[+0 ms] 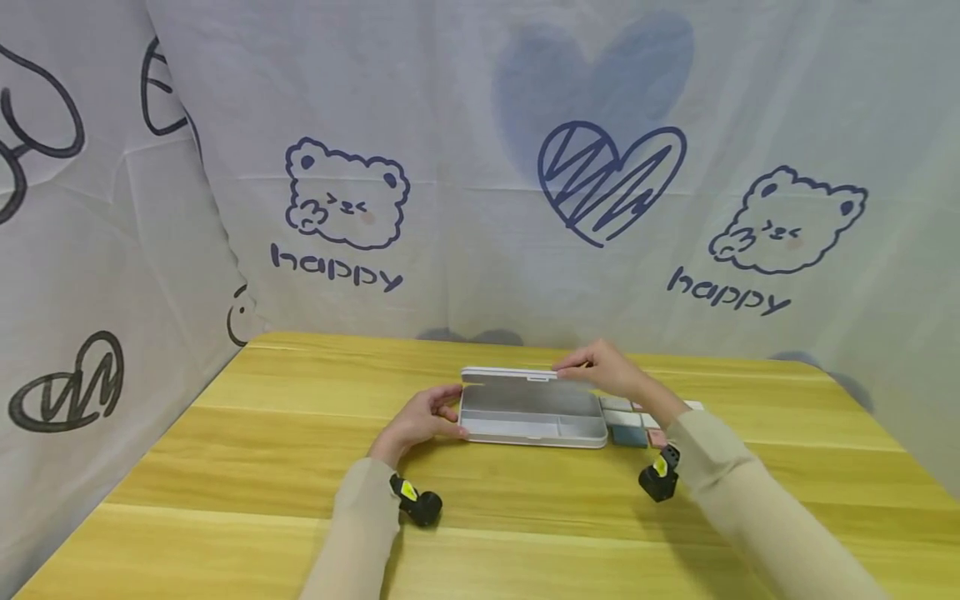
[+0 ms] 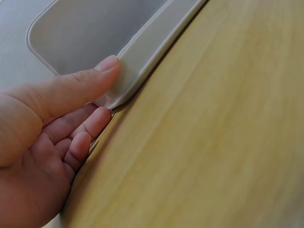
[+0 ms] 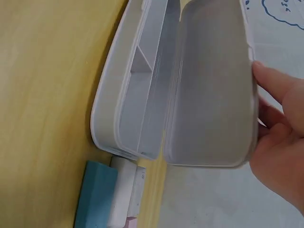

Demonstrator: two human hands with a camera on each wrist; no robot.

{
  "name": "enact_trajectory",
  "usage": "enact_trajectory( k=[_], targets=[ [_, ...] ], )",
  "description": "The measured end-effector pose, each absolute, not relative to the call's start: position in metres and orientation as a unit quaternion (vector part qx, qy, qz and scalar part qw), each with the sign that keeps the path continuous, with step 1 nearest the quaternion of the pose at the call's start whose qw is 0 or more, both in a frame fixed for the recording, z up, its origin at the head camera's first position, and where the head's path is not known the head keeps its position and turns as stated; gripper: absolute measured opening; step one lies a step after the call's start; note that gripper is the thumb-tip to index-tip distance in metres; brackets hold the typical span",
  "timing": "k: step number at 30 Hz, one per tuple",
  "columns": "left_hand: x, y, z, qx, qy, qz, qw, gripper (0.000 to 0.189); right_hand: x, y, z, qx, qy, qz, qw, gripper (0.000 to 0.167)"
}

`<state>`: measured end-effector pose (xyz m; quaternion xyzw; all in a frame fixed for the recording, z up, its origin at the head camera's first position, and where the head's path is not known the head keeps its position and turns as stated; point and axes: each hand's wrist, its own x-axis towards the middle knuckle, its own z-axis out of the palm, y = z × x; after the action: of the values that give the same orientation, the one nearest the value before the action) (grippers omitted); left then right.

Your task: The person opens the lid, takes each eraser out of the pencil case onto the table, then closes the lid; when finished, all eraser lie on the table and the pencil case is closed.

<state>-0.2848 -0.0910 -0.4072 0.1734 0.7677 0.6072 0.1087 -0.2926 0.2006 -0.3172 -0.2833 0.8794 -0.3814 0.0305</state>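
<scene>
A white plastic pencil case [image 1: 510,435] lies on the table, its hinged lid [image 3: 211,85] raised and tilted. Inside, in the right wrist view, a small divider [image 3: 141,61] crosses the front compartment, and no items show in the visible part. My left hand [image 1: 420,419] grips the case's left end; in the left wrist view the thumb lies over the rim and the fingers curl at the outer corner. With my right hand [image 1: 606,369] I pinch the free edge of the lid near its right end. Some of those fingers are hidden behind the lid.
Beside the case's right end sit several small eraser-like blocks: a blue one [image 1: 628,436], a pink one [image 1: 657,438] and white ones [image 3: 122,190]. They stand close together, partly under my right forearm. A printed cloth [image 1: 480,250] hangs behind the wooden table [image 1: 525,525].
</scene>
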Motion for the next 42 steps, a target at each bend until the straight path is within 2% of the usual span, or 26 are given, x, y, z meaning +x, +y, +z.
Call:
enact_trajectory(
  k=[7,16,32,42],
  targets=[
    [-0.286,-0.091,-0.408,0.177,0.766,0.608,0.110,0.073,-0.284,0.202,-0.331,-0.293,0.863,-0.406,0.072,0.019],
    [-0.285,-0.092,-0.407,0.187,0.761,0.611,0.117,0.075,-0.281,0.196,-0.356,-0.289,0.856,-0.426,0.045,0.022],
    [-0.284,-0.092,-0.406,0.162,0.766,0.611,0.114,0.064,-0.274,0.186,-0.370,-0.334,0.871,-0.358,0.029,0.028],
    [-0.284,-0.090,-0.405,0.158,0.765,0.614,0.112,0.064,-0.276,0.188,-0.374,-0.357,0.873,-0.332,-0.001,0.027]
  ],
)
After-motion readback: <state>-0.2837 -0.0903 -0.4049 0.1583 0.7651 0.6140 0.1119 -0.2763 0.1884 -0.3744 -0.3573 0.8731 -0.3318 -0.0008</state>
